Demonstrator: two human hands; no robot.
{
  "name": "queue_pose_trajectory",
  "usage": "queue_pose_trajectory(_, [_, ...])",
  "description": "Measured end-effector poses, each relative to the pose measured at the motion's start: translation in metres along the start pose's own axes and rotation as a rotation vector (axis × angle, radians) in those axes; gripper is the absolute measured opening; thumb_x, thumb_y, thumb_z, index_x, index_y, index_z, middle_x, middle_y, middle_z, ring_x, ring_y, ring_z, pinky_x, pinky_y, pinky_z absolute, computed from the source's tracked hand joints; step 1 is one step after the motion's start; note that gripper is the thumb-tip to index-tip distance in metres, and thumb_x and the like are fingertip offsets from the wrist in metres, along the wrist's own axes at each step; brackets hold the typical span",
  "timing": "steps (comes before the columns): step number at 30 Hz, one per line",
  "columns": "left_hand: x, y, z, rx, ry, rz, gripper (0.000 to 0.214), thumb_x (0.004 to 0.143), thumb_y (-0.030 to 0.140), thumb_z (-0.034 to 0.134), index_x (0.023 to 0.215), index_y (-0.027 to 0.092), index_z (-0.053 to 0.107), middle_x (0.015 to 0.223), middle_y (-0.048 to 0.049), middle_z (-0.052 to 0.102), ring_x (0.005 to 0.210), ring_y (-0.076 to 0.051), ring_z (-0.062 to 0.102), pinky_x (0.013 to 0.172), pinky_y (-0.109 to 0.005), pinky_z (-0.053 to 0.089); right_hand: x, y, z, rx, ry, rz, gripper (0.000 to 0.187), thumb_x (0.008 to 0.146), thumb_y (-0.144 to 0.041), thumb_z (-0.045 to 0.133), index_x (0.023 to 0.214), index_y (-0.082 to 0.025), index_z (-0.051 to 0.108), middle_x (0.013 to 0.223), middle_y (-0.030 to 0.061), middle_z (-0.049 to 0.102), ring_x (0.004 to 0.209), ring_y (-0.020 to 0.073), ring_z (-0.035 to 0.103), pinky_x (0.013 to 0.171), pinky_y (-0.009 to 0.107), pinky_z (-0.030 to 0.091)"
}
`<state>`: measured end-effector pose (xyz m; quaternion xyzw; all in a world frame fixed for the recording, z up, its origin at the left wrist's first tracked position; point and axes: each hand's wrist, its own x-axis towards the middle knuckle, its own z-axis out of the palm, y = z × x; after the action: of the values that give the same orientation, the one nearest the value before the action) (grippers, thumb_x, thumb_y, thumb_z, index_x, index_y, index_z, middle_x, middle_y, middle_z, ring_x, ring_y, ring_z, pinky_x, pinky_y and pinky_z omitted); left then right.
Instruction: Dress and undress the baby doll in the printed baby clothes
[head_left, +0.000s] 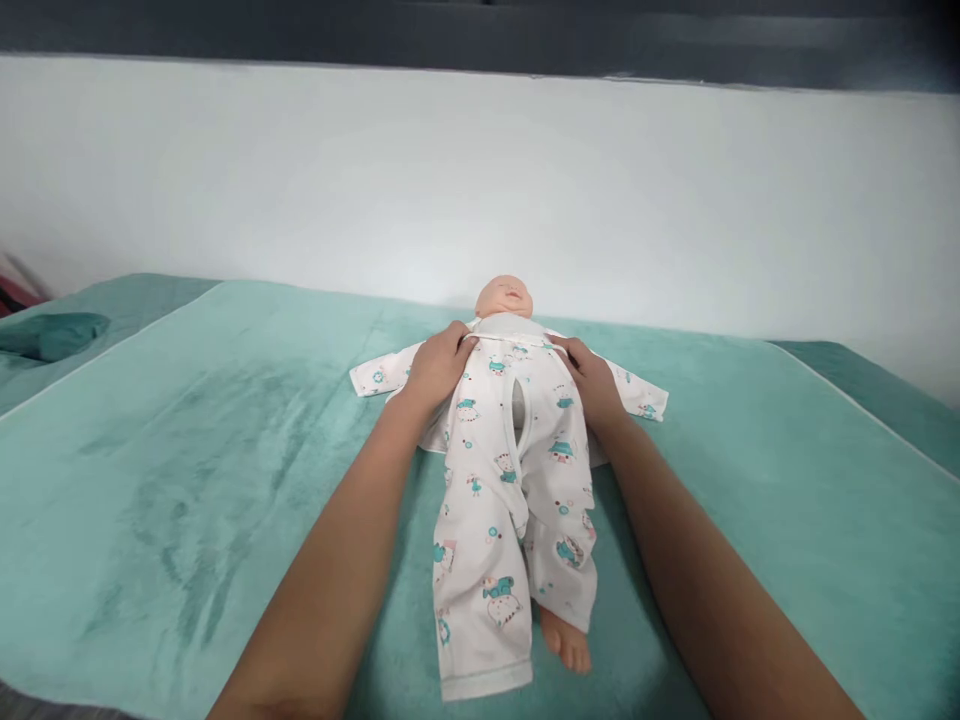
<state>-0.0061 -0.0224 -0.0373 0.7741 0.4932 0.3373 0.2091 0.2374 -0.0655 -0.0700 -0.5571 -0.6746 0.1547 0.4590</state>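
A baby doll (504,297) lies on its back on a teal blanket (187,450), head pointing away from me. It wears white printed trousers (499,500) and a matching top with sleeves spread out to both sides. One bare foot (568,642) sticks out of the right trouser leg. My left hand (436,367) grips the trouser waistband at the doll's left side. My right hand (592,380) grips the waistband on the other side. Both hands have their fingers curled on the fabric at chest height.
The blanket covers a wide bed-like surface with a darker teal sheet at its edges. A folded teal cloth (52,333) lies at the far left. A white wall (480,180) stands right behind the doll's head.
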Motion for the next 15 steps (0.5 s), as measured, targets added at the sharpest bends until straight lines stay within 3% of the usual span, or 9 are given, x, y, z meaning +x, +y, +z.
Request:
queue_pose_trajectory(2, [0.009,-0.002,0.001,0.034,0.036,-0.048,0.019,0.097,0.036,0.041,0.089,0.023,0.053,0.080,-0.0051,0.062,0.079,-0.026,0.058,0.074,-0.033,0.040,0.012,-0.002,-0.001,-0.139,0.003,0.012,0.036,0.093,-0.053,0.042,0.085,-0.025,0.063,0.092,0.0031,0.069,0.087,0.0227,0.058,0.080,0.034,0.041])
queue_pose_trajectory(5, [0.021,-0.007,0.006,0.048,0.100,-0.121,0.019,0.096,0.035,0.042,0.084,0.023,0.050,0.077,-0.0051,0.059,0.078,-0.025,0.056,0.071,-0.032,0.037,0.030,-0.002,0.000,-0.258,0.055,0.071,0.042,0.091,-0.054,0.042,0.063,-0.023,0.047,0.064,-0.0004,0.051,0.067,0.0181,0.045,0.065,0.031,0.033])
queue_pose_trajectory(11, [0.036,-0.012,0.014,-0.002,0.145,-0.239,0.016,0.091,0.032,0.054,0.079,0.022,0.051,0.076,-0.0045,0.060,0.078,-0.024,0.057,0.072,-0.031,0.037,0.052,0.002,0.007,-0.257,0.066,0.241,0.042,0.089,-0.050,0.045,0.057,-0.023,0.038,0.058,-0.0008,0.044,0.063,0.0172,0.040,0.062,0.032,0.028])
queue_pose_trajectory(13, [0.036,-0.012,0.016,-0.072,0.165,-0.247,0.009,0.087,0.028,0.061,0.086,0.022,0.054,0.078,-0.0031,0.062,0.078,-0.022,0.058,0.072,-0.030,0.038,0.055,0.004,0.010,-0.240,0.085,0.286,0.039,0.085,-0.050,0.051,0.059,-0.023,0.041,0.059,-0.0008,0.047,0.062,0.0173,0.041,0.062,0.032,0.029])
queue_pose_trajectory(15, [0.034,-0.011,0.018,-0.137,0.196,-0.229,0.018,0.084,0.025,0.064,0.100,0.023,0.055,0.082,-0.0018,0.064,0.078,-0.021,0.059,0.071,-0.030,0.038,0.056,0.006,0.013,-0.172,0.126,0.327,0.030,0.080,-0.048,0.060,0.067,-0.024,0.047,0.062,-0.0012,0.051,0.063,0.0179,0.045,0.063,0.032,0.032])
